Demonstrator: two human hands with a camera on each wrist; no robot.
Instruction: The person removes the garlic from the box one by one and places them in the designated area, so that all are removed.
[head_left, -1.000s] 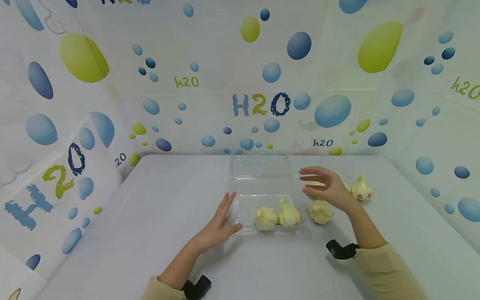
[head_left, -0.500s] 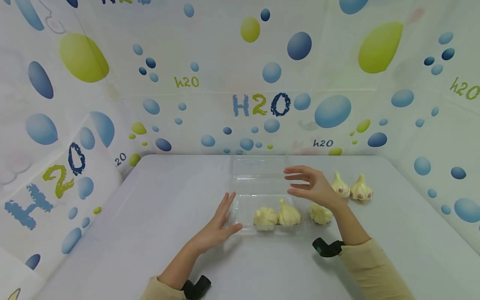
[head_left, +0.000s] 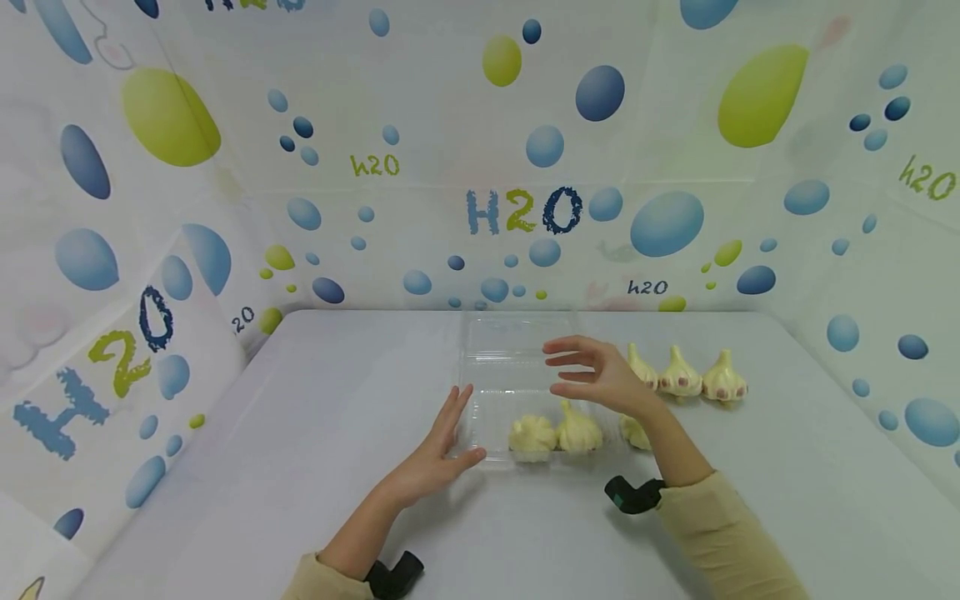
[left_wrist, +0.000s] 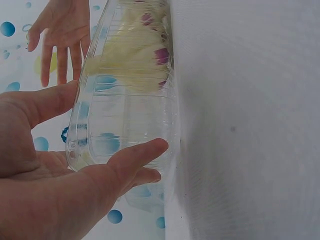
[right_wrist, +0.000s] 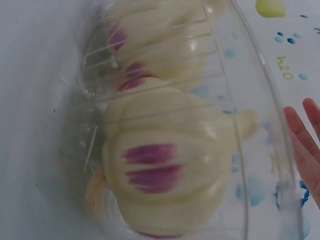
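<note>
My left hand (head_left: 427, 458) lies at the near left corner of a clear plastic clamshell box (head_left: 487, 417), fingers outstretched along its left side and thumb near the front wall. In the left wrist view the hand (left_wrist: 60, 165) frames the box's corner. Two garlic bulbs (head_left: 532, 435) sit side by side in the box's front right part. Above the box's right side hovers my right hand (head_left: 600, 375), fingers extended leftward and holding nothing. The right wrist view shows a garlic bulb (right_wrist: 165, 155) through the box's ribbed wall, with fingers (right_wrist: 305, 145) at the right edge.
Just right of the box, another bulb (head_left: 634, 433) is partly hidden by my right wrist. Three bulbs stand in a row farther back, including the rightmost bulb (head_left: 724, 379). The box's lid (head_left: 519, 335) lies folded back. A patterned curtain (head_left: 420, 100) surrounds the white table (head_left: 337, 400).
My right hand has moved left from above the loose bulbs to over the box, uncovering the back row of bulbs. My left hand and the two boxed bulbs have stayed put.
</note>
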